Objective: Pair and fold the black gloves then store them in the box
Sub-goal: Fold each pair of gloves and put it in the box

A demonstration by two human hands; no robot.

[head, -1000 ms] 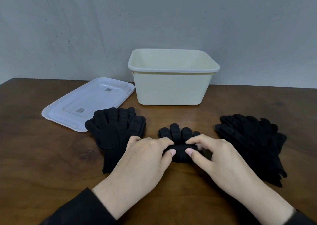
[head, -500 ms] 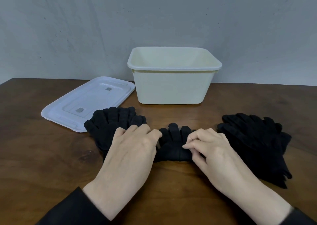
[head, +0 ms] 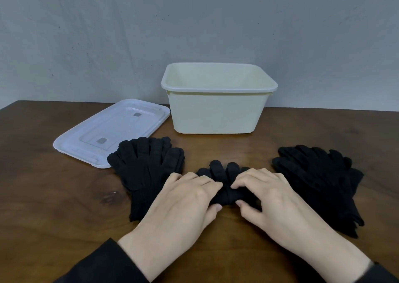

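Note:
A folded pair of black gloves (head: 226,174) lies in the middle of the wooden table (head: 43,207), fingertips pointing away from me. My left hand (head: 183,200) and my right hand (head: 265,196) both pinch its near folded edge between thumb and fingers. A stack of black gloves (head: 146,168) lies flat to the left, partly under my left hand. Another stack of black gloves (head: 319,179) lies to the right. The cream box (head: 216,114) stands open behind them; I see nothing inside it.
The box's translucent white lid (head: 108,131) lies flat at the back left, its near corner touching the left glove stack. A grey wall rises right behind the table's far edge. Black sleeves cover both my forearms.
Both hands have drawn together over the middle pair; thumbs now tuck under its near edge and the fingers press on top. The side stacks have not moved.

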